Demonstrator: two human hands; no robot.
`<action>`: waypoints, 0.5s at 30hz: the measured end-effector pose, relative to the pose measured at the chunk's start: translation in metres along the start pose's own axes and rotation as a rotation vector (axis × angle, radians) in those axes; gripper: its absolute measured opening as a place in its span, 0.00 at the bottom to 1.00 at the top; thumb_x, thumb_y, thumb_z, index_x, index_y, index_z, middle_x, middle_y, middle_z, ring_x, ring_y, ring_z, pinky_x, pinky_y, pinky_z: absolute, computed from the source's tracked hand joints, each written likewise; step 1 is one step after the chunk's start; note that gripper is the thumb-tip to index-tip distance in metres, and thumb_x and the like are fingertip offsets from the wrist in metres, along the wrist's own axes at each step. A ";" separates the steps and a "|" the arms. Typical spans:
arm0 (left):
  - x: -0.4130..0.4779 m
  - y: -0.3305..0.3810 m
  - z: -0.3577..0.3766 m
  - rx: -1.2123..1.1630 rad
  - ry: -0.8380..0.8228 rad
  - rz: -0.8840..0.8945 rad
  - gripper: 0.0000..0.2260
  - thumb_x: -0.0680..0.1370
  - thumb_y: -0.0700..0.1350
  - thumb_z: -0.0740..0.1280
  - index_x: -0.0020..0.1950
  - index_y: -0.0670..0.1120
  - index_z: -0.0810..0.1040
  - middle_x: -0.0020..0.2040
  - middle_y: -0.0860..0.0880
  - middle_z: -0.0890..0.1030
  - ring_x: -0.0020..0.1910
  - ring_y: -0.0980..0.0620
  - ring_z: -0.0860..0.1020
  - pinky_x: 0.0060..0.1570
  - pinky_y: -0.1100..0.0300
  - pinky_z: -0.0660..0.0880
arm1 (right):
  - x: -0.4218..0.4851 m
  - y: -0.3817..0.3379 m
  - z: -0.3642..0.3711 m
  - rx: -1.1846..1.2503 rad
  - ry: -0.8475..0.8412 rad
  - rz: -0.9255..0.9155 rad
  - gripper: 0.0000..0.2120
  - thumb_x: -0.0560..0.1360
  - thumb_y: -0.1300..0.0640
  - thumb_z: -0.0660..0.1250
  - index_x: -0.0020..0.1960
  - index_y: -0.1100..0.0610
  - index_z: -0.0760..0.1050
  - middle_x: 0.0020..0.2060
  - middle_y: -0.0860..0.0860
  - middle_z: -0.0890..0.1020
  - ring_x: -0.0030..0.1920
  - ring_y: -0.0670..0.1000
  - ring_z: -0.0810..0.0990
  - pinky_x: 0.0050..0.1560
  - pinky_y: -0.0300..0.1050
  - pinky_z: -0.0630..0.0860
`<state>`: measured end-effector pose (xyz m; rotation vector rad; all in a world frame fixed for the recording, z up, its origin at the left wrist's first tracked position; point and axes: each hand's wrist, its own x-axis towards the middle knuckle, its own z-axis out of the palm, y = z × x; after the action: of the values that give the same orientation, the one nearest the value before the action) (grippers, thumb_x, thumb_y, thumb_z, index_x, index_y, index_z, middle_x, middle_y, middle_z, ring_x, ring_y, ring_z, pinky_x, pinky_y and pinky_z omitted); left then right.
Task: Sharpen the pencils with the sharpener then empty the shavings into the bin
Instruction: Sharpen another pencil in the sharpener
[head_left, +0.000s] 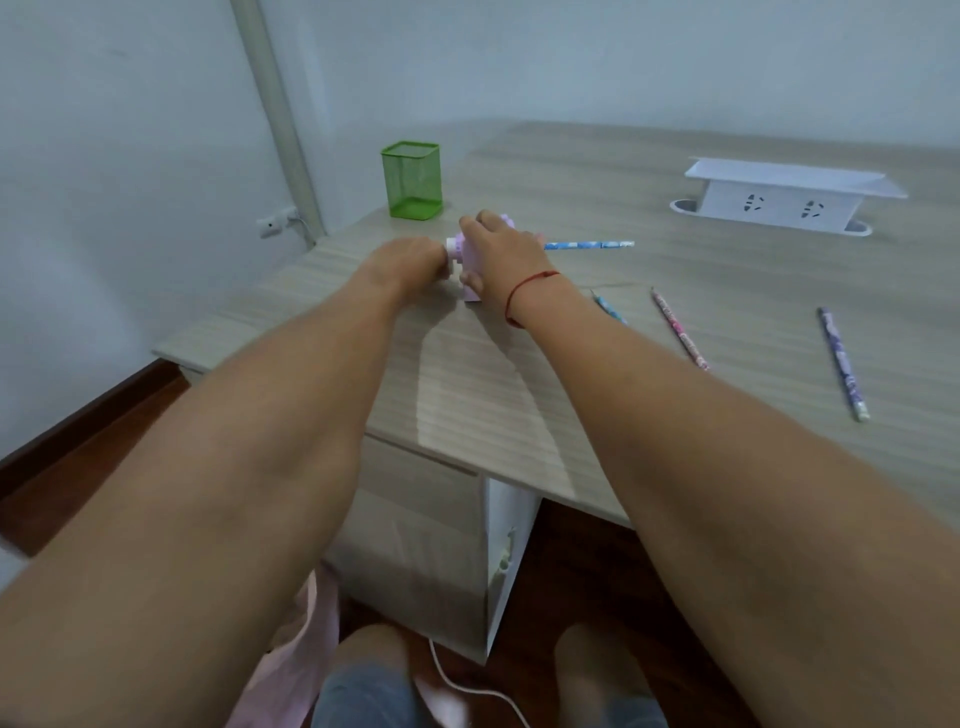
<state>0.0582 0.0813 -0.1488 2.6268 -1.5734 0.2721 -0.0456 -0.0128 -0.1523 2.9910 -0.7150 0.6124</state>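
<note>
A pink crank sharpener stands on the wooden desk near its left end. My right hand grips the sharpener's body from above. My left hand is curled around the crank on the sharpener's left side. A blue patterned pencil sticks out of the sharpener's right side, lying level. Three more pencils lie loose on the desk: a blue one partly hidden by my right wrist, a pink one and a purple one.
A green mesh pen holder stands behind the sharpener at the desk's back left corner. A white socket box sits at the back right. The desk's left edge runs close to my left hand. A white cable lies on the floor.
</note>
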 end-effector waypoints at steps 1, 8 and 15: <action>0.005 0.000 -0.003 0.013 0.017 -0.002 0.11 0.78 0.43 0.61 0.56 0.40 0.79 0.55 0.36 0.80 0.53 0.37 0.79 0.51 0.50 0.73 | -0.001 0.000 0.000 -0.001 0.006 0.006 0.21 0.78 0.54 0.60 0.71 0.53 0.64 0.68 0.52 0.68 0.61 0.62 0.75 0.64 0.60 0.67; 0.011 -0.006 -0.028 0.127 0.229 0.036 0.12 0.80 0.37 0.54 0.58 0.38 0.74 0.53 0.33 0.77 0.51 0.33 0.77 0.46 0.45 0.73 | 0.001 0.000 0.003 -0.037 0.005 0.012 0.22 0.79 0.53 0.58 0.72 0.51 0.61 0.69 0.52 0.66 0.62 0.62 0.74 0.63 0.57 0.66; -0.030 0.005 -0.036 0.064 0.340 0.107 0.13 0.82 0.41 0.53 0.55 0.35 0.74 0.50 0.32 0.78 0.48 0.33 0.77 0.43 0.44 0.70 | 0.009 -0.001 0.005 -0.018 -0.035 0.031 0.19 0.79 0.53 0.58 0.69 0.54 0.64 0.68 0.55 0.67 0.66 0.63 0.71 0.63 0.58 0.67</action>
<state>0.0357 0.1098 -0.1190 2.3791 -1.6077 0.7430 -0.0358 -0.0159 -0.1533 2.9870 -0.7666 0.5530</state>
